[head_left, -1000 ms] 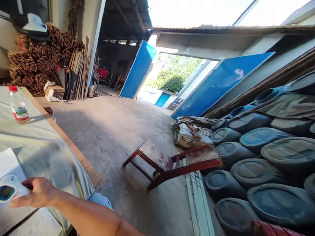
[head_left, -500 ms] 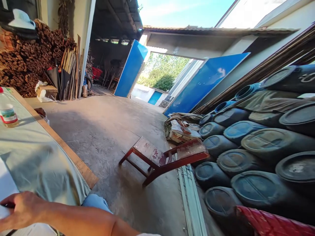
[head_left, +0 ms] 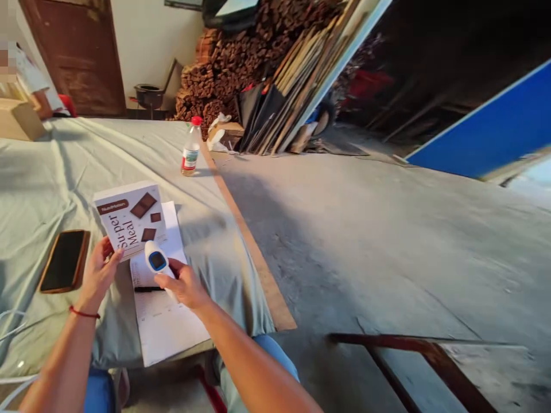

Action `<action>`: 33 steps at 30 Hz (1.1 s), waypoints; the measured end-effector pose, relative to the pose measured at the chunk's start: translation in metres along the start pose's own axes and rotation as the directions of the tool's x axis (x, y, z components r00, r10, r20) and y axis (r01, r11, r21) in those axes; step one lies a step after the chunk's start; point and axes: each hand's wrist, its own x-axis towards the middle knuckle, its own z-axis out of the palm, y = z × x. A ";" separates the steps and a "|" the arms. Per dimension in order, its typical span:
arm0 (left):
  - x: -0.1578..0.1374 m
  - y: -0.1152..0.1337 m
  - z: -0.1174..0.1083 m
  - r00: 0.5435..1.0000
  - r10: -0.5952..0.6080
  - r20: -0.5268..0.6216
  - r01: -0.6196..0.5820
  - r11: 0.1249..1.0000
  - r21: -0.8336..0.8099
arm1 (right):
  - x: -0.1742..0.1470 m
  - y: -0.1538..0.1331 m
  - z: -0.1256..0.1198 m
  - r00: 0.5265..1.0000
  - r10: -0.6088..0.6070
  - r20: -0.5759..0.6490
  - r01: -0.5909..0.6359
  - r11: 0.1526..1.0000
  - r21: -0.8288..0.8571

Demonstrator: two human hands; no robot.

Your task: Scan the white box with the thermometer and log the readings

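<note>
My left hand (head_left: pixel 101 272), with a red cord on its wrist, grips the lower left edge of a white Su-per Meal box (head_left: pixel 129 215). The box stands tilted above the table, its printed front with brown chocolate pieces towards me. In my right hand (head_left: pixel 187 284) is a white infrared thermometer (head_left: pixel 157 258) with a blue-rimmed dark screen, fingers closed around its handle. Its head is close to the lower right corner of the box; I cannot tell whether they touch. Below lie a sheet of paper (head_left: pixel 172 335) and a black pen (head_left: pixel 148 289). A phone (head_left: pixel 64 261) lies left of my left hand.
On the cloth-covered table (head_left: pixel 224 287) stands a red-capped bottle (head_left: pixel 190 148). A cardboard box (head_left: pixel 19 120) and part of another person (head_left: pixel 37 86) are at the far left. A wooden chair (head_left: pixel 413 347) is low on the right. Stacked firewood (head_left: pixel 232 63) lines the wall.
The view has swung left, from the yard, blue doors and barrels to the table. Both hands, the box and the thermometer are in sight now; before, only one arm showed at lower left.
</note>
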 end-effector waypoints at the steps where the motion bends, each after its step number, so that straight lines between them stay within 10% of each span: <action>1: -0.002 0.000 0.001 1.000 -0.014 -0.003 0.014 1.000 -0.018 | -0.003 -0.002 0.003 1.000 -0.001 0.017 0.001 1.000 0.026; 33: -0.006 -0.004 0.003 0.996 0.023 0.083 -0.020 0.999 -0.044 | 0.008 0.010 0.020 1.000 -0.018 -0.017 0.020 0.989 0.146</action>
